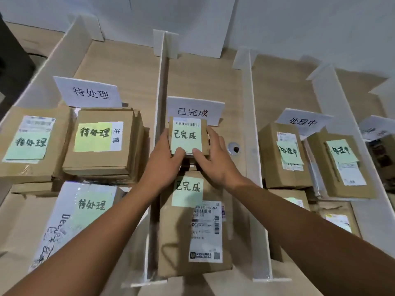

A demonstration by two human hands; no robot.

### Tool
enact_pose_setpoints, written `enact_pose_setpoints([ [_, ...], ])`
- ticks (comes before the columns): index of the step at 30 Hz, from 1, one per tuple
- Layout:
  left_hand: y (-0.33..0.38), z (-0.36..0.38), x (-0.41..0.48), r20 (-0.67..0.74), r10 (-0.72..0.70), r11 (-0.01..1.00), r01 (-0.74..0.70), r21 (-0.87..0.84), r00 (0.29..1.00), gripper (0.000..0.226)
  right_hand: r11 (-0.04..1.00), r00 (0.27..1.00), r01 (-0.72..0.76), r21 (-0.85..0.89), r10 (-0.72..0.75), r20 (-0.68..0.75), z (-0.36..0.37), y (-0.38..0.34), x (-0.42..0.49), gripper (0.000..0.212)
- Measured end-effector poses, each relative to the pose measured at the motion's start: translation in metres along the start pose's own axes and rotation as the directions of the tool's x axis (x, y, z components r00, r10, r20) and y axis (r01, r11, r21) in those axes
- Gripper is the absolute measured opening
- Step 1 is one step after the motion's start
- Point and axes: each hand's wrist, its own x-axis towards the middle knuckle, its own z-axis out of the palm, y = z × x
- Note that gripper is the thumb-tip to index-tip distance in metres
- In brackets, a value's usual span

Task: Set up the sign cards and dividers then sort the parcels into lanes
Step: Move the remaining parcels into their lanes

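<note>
The fingers of the left hand (165, 155) and right hand (213, 154) grip a small parcel (188, 136) from both sides, just in front of the middle lane's sign card (195, 108). Pushed further forward, the parcel may topple that card. Released unevenly, it may slide off the larger parcel (192, 227) beneath and toward the divider (159, 116) left of the fingers.

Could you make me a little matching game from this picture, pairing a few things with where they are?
Things:
1. small parcel
2. 待处理 sign
3. 处理中 sign
4. big parcel

Places:
A. left lane
B. held in both hands, middle lane
C. right lane
D. lying in the middle lane, nearest the camera

Pairs: 1-B, 2-A, 3-C, 4-D
</note>
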Motion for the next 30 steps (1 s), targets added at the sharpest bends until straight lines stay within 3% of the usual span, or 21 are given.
enact_pose_setpoints([
  [5, 0.008, 0.001, -0.006, -0.09, 0.021, 0.998, -0.016, 0.06, 0.996, 0.038, 1.0, 0.999, 0.002, -0.004, -0.002, 0.034, -0.012, -0.002, -0.009, 0.074],
  [9, 0.04, -0.001, -0.033, -0.212, 0.281, 0.929, -0.209, 0.306, 0.936, 0.054, 0.998, 1.0, 0.004, -0.061, -0.002, 0.028, -0.061, -0.008, -0.047, 0.069],
  [14, 0.124, 0.048, -0.081, 0.105, 0.352, 0.803, -0.358, 0.477, 0.93, 0.069, 0.932, 0.997, 0.035, -0.36, -0.055, -0.045, -0.175, 0.023, -0.164, 0.061],
  [18, 0.208, 0.145, -0.143, 0.354, 0.42, 0.66, -0.549, 0.514, 0.836, 0.073, 0.883, 0.969, -0.08, -0.463, -0.039, -0.243, -0.287, 0.079, -0.301, 0.06],
  [21, 0.275, 0.233, -0.202, 0.465, 0.446, 0.623, -0.639, 0.452, 0.765, 0.083, 0.836, 0.914, -0.222, -0.501, 0.0, -0.405, -0.364, 0.129, -0.412, 0.063],
  [23, 0.316, 0.298, -0.245, 0.533, 0.467, 0.613, -0.692, 0.38, 0.706, 0.09, 0.83, 0.853, -0.333, -0.447, 0.062, -0.519, -0.405, 0.165, -0.486, 0.065],
  [26, 0.364, 0.397, -0.309, 0.604, 0.521, 0.552, -0.778, 0.3, 0.603, 0.076, 0.832, 0.735, -0.45, -0.324, 0.14, -0.663, -0.445, 0.216, -0.591, 0.066],
  [30, 0.417, 0.511, -0.394, 0.704, 0.542, 0.507, -0.847, 0.16, 0.458, 0.069, 0.809, 0.602, -0.566, -0.159, 0.274, -0.75, -0.482, 0.277, -0.703, 0.07],
])
